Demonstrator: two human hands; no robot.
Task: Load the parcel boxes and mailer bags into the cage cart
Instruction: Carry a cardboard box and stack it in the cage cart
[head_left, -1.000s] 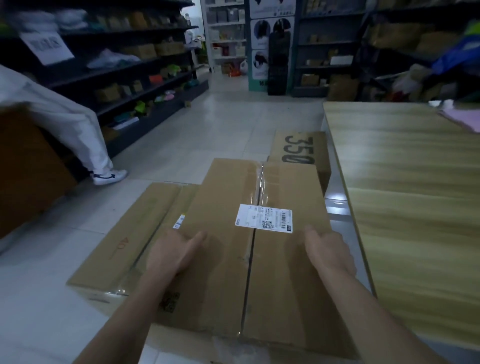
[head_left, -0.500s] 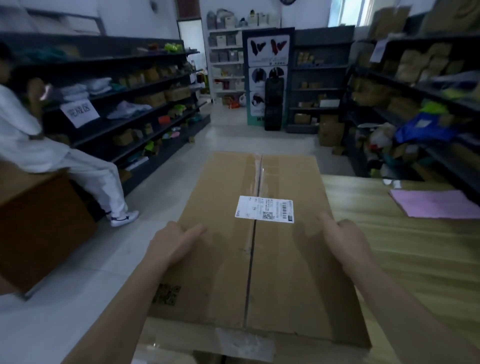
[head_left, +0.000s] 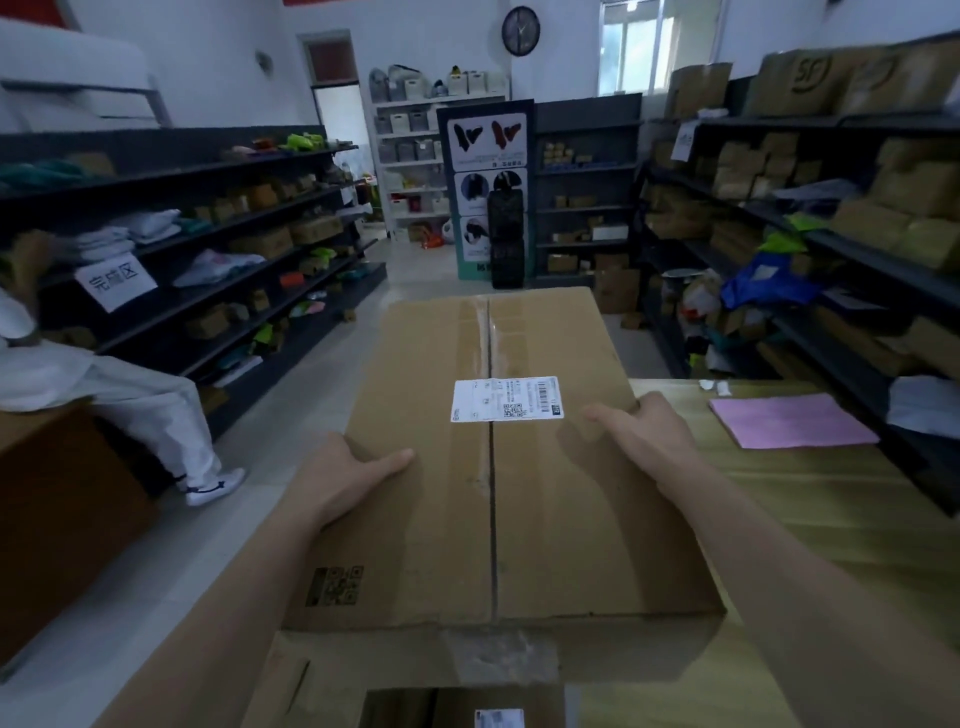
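A large brown parcel box (head_left: 441, 519) with a taped centre seam and a white shipping label (head_left: 506, 398) is held up in front of me. My left hand (head_left: 343, 475) grips its left edge, thumb lying on the top face. My right hand (head_left: 647, 434) grips the right edge, thumb on top too. Below the box, at the bottom of the view, shows the top of another carton with a label (head_left: 498, 718). No cage cart is in view.
A wooden table (head_left: 810, 519) with a pink sheet (head_left: 789, 421) lies at my right. Dark shelving (head_left: 208, 249) full of parcels lines the left and right sides. A person in white (head_left: 130, 405) sits at the left on a brown box (head_left: 57, 514).
The box has come up off the stack of cartons on the floor to chest height. My view has risen with it, so the room's far wall now shows.
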